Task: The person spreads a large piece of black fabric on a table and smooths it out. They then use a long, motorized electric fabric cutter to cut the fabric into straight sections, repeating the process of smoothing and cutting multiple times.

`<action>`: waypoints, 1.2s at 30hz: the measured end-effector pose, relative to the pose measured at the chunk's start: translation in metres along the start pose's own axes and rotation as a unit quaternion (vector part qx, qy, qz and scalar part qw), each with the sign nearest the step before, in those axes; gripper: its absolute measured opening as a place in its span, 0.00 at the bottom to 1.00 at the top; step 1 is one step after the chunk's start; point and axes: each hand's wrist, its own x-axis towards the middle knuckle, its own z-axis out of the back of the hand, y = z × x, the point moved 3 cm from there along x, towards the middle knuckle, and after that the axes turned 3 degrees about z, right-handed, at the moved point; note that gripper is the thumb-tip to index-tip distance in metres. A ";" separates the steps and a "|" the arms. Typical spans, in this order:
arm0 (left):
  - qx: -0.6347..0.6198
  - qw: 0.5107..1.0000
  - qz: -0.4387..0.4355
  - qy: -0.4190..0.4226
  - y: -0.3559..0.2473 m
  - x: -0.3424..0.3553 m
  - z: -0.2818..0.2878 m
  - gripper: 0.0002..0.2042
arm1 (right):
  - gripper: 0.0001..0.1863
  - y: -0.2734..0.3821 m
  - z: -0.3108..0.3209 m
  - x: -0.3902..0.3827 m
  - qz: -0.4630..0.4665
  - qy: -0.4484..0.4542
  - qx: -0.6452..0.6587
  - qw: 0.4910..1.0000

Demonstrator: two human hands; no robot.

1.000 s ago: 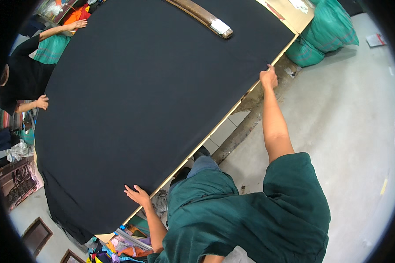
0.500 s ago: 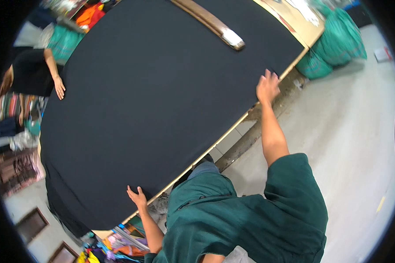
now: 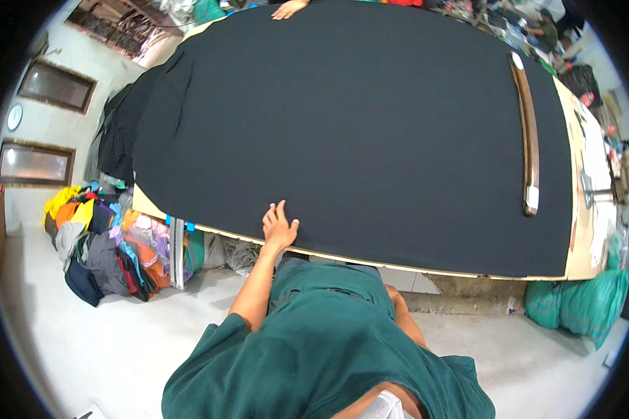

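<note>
A large sheet of black cloth (image 3: 349, 133) lies over a pale-edged table (image 3: 581, 251), bunched in folds toward its left end. My left hand (image 3: 280, 227) rests palm down near the cloth's front edge, fingers apart and holding nothing. My right hand (image 3: 397, 300) is low beside my hip at the front edge, largely hidden by my body, so its fingers cannot be made out. A long brown wooden bar (image 3: 528, 133) with white ends lies on the cloth toward the right. Another person's hand (image 3: 290, 10) touches the cloth's far edge.
A heap of coloured clothing (image 3: 101, 248) is on the floor at left, beside metal strips (image 3: 177, 253). Green sacks (image 3: 580, 307) stand under the right end. A person (image 3: 541, 31) is at the back right. Windows (image 3: 54, 85) and a wall clock (image 3: 15, 117) are at left.
The view has swung round so the table now lies crosswise. My right hand has left the cloth's edge and dropped beside my body. The co-worker's hand now appears at the top.
</note>
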 end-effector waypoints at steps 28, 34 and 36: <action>-0.663 0.718 0.075 -0.198 0.363 0.107 0.224 0.42 | 0.23 0.300 -0.286 0.009 0.051 -0.086 -0.073 0.992; -0.682 0.644 0.212 -0.274 0.453 -0.038 0.173 0.33 | 0.22 0.344 -0.303 0.009 0.044 -0.088 -0.114 0.989; -0.689 0.629 0.220 -0.286 0.465 -0.065 0.166 0.31 | 0.21 0.349 -0.307 0.007 0.041 -0.087 -0.115 0.989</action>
